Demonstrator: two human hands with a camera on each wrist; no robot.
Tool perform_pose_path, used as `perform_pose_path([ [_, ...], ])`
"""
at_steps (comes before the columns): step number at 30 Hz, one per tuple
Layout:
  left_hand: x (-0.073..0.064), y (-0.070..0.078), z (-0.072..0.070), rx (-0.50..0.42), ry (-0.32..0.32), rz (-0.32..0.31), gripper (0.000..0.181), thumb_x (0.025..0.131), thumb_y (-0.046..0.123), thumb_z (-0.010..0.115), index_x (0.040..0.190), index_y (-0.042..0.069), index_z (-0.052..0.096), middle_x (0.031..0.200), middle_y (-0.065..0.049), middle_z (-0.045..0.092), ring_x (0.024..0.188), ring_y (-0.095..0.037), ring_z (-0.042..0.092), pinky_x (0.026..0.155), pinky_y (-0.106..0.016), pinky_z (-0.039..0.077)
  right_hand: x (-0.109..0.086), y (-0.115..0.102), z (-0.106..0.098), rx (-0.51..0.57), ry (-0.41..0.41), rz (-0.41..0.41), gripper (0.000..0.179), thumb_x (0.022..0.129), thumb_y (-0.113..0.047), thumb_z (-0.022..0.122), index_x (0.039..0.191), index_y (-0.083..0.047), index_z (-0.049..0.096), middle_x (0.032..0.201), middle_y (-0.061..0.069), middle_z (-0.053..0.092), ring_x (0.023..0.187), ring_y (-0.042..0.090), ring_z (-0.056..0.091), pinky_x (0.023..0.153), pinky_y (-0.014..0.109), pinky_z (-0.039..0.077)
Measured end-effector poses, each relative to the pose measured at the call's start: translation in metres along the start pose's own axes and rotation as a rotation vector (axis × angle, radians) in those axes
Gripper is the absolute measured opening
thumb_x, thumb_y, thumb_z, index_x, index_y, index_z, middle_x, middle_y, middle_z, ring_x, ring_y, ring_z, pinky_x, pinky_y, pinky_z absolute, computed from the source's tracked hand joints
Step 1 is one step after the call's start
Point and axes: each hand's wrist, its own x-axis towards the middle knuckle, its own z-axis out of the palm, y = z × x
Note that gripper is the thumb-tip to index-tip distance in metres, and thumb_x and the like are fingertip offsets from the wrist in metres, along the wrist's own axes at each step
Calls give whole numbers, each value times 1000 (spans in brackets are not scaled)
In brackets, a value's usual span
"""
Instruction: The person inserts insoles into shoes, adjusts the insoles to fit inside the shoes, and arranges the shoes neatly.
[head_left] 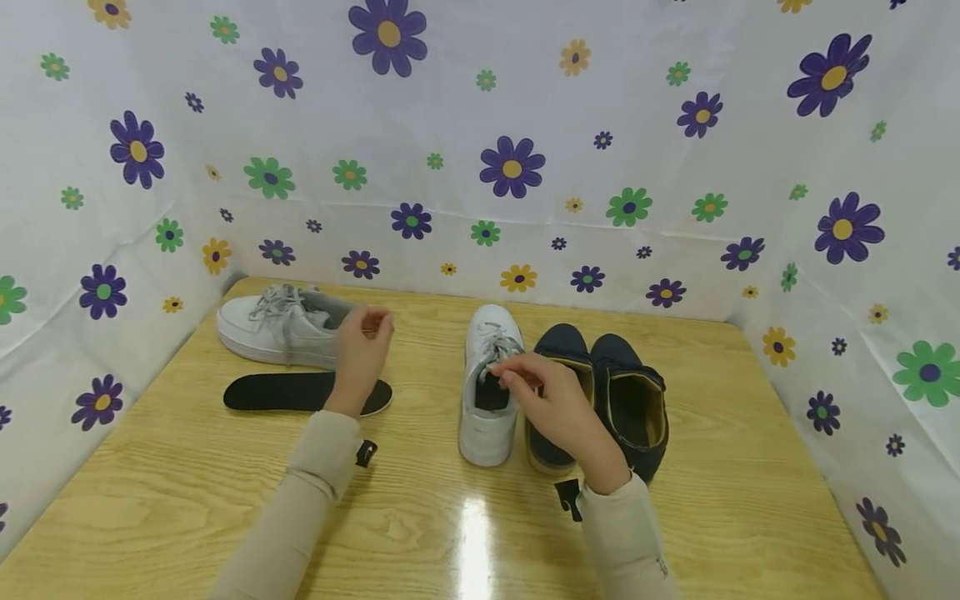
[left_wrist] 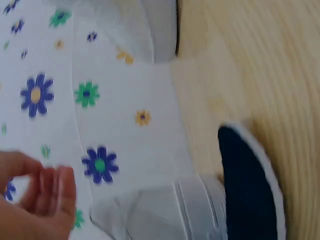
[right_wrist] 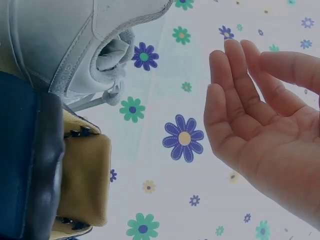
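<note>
My left hand (head_left: 360, 358) is raised over the heel end of a white sneaker (head_left: 258, 325) lying lengthwise at the left. Its fingers curve loosely and hold nothing, as the left wrist view also shows. Beneath that wrist lies a black insole (head_left: 277, 392), pale-edged in the left wrist view. My right hand (head_left: 555, 400) hovers near the opening of a second white sneaker (head_left: 487, 433), toe pointing away. In the right wrist view its fingers (right_wrist: 232, 110) bend softly around nothing. To the right stand two navy shoes (head_left: 633, 417) with tan linings, one partly hidden by my right hand.
Everything stands on a wood-grain table (head_left: 420, 517). A white flower-patterned cloth (head_left: 450, 108) rises behind it and along both sides. Small black pieces (head_left: 367, 453) stick out by my cuffs.
</note>
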Motion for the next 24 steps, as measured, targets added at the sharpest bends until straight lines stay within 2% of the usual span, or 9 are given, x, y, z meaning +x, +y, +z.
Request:
perform_pose_path([
  [2,5,-8,-14,-2,125,-101,15,93,1,55,102,-10,60,92,-20,60,79,-16,53,70,-18,43,-2,1,0,-4,11,-4,17,97,-9,56,107,-5,69,96,6,68,84,17,62,74,33,51],
  [4,9,-14,-27,33,224,-176,16,93,1,52,103,-11,58,92,-20,58,79,-19,52,71,-21,41,-4,2,0,-4,16,-6,16,97,-9,56,106,-4,69,96,7,68,83,18,62,74,34,51],
  [6,11,-20,-38,96,271,-232,19,92,2,50,105,-12,55,92,-20,55,81,-26,53,73,-29,42,-5,3,0,1,17,-4,16,97,-8,56,106,-4,69,96,7,69,83,19,63,74,36,52],
  [7,11,-22,-43,123,273,-257,20,92,2,49,106,-13,53,93,-21,53,83,-30,52,75,-34,41,-5,3,0,1,17,-1,16,97,-8,56,106,-4,69,96,7,69,83,19,63,74,36,52],
  [9,12,-25,-49,191,250,-304,25,92,5,48,109,-14,49,97,-24,49,89,-38,49,79,-44,40,-6,4,0,5,18,7,16,97,-8,56,106,-4,69,96,7,69,83,19,63,75,36,52],
  [13,16,-26,-56,250,106,-421,46,95,15,48,124,-17,33,117,-34,39,103,-48,43,89,-56,37,-7,6,0,9,20,17,15,97,-8,56,105,-4,69,96,7,69,83,21,63,73,34,51],
  [15,18,-27,-58,263,66,-465,58,96,20,48,131,-17,22,124,-38,32,107,-52,43,92,-59,38,-8,7,0,14,17,18,15,97,-8,56,105,-4,68,96,8,69,84,23,64,72,32,51],
  [19,21,-32,-59,258,43,-519,70,96,26,47,136,-17,8,125,-41,29,106,-56,44,92,-62,38,-10,8,1,16,14,26,16,97,-8,56,105,-4,68,96,7,69,82,21,64,72,31,51],
  [24,23,-40,-61,276,11,-537,68,96,30,46,134,-13,10,118,-38,39,98,-54,50,88,-60,41,-11,10,1,12,24,21,15,97,-7,56,104,-4,68,96,6,69,81,17,63,74,36,52],
])
